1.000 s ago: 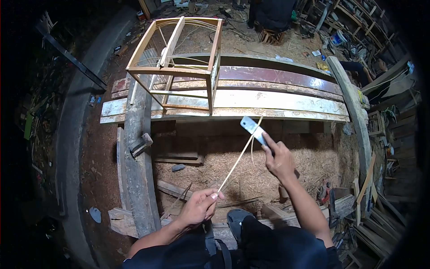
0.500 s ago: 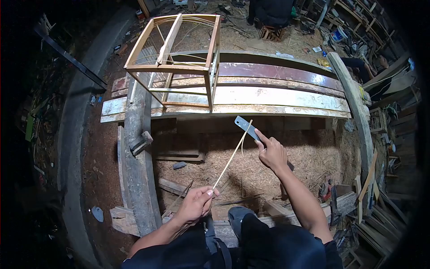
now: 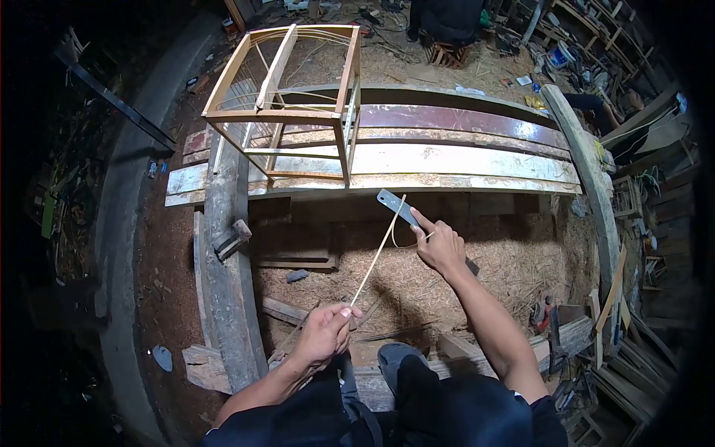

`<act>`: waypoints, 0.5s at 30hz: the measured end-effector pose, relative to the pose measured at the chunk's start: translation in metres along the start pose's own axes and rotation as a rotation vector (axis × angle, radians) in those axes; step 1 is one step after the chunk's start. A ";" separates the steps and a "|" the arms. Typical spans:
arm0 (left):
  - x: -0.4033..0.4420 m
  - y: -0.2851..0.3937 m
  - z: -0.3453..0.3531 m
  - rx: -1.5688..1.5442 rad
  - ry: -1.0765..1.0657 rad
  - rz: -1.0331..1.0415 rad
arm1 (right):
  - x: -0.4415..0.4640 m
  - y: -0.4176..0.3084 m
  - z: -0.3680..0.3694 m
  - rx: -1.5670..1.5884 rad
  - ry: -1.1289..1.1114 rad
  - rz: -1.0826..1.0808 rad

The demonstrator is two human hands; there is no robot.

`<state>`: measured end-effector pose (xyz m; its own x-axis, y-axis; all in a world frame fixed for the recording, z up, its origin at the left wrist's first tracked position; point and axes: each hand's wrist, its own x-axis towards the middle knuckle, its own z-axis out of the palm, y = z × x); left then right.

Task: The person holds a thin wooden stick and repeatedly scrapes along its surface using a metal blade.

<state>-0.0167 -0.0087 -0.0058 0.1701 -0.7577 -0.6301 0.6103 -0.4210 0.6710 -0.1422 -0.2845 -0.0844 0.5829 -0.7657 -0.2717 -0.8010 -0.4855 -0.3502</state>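
Observation:
A thin pale strip point(image 3: 378, 255) slants up from my left hand point(image 3: 325, 335), whose thumb and fingers pinch its lower end. My right hand point(image 3: 441, 246) is wrapped round a flat metal blade point(image 3: 395, 203), its index finger laid along it. The dark rear end of the tool shows behind the palm. The strip's upper end crosses the blade, and a thin curled sliver hangs from there beside my right fingers. Beyond my hands, an open wooden frame point(image 3: 277, 115) with thin curved rods inside stands on the bench planks point(image 3: 454, 162).
A thick beam point(image 3: 221, 298) runs along the left, with a dark block point(image 3: 233, 239) on it. Another post point(image 3: 588, 171) stands right. Shavings point(image 3: 484, 261) cover the ground below. A seated person point(image 3: 447, 18) is at the back, and part of another person point(image 3: 607, 108) shows at the right.
My right hand and the blade have moved left and slightly down. My left hand has shifted slightly left and up with the strip. The curled sliver has become more bowed.

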 end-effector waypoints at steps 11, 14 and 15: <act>-0.031 0.015 0.006 0.158 -0.191 -0.056 | 0.042 0.065 -0.022 0.067 0.125 0.402; -0.020 0.010 -0.019 0.135 0.000 0.009 | 0.028 0.064 -0.059 0.074 0.234 0.289; -0.017 0.011 -0.024 0.138 -0.028 0.040 | 0.034 0.063 -0.053 0.161 0.199 0.325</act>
<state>0.0056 0.0120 0.0028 0.1687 -0.7881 -0.5920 0.4907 -0.4538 0.7439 -0.1799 -0.3631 -0.0684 0.2528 -0.9425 -0.2185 -0.8982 -0.1447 -0.4152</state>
